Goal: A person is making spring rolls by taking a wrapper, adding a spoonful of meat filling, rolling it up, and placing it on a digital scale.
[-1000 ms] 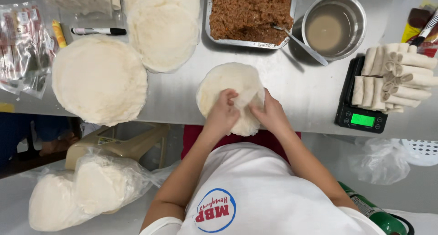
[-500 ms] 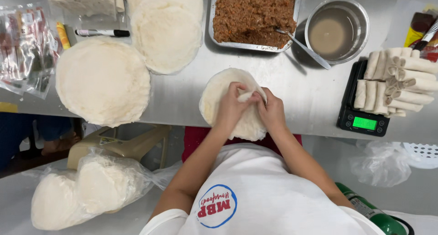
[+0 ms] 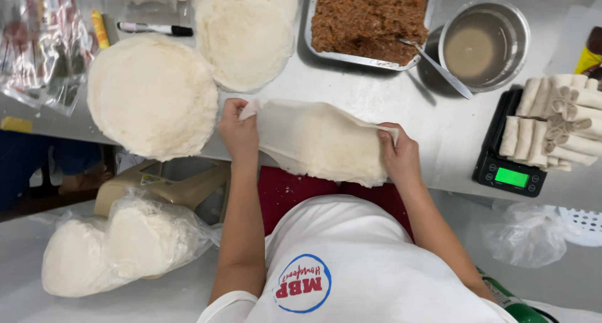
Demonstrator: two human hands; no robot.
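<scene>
Both hands pinch one thin wrapper sheet (image 3: 320,138) by opposite edges — left hand (image 3: 238,132) on one end, right hand (image 3: 400,157) on the other — pulling apart, likely to peel it off the small stack at the table's near edge. Two more wrapper stacks (image 3: 152,94) on the table, one bagged pile (image 3: 119,248) below. One filling tray (image 3: 370,19), one bowl (image 3: 483,44), one scale (image 3: 511,166) under a pile of rolls.

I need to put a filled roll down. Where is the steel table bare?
Bare steel lies between the lifted wrapper, the filling tray and the scale, under the spoon. A narrow strip separates the two wrapper stacks. The scale top is crowded with rolls.
</scene>
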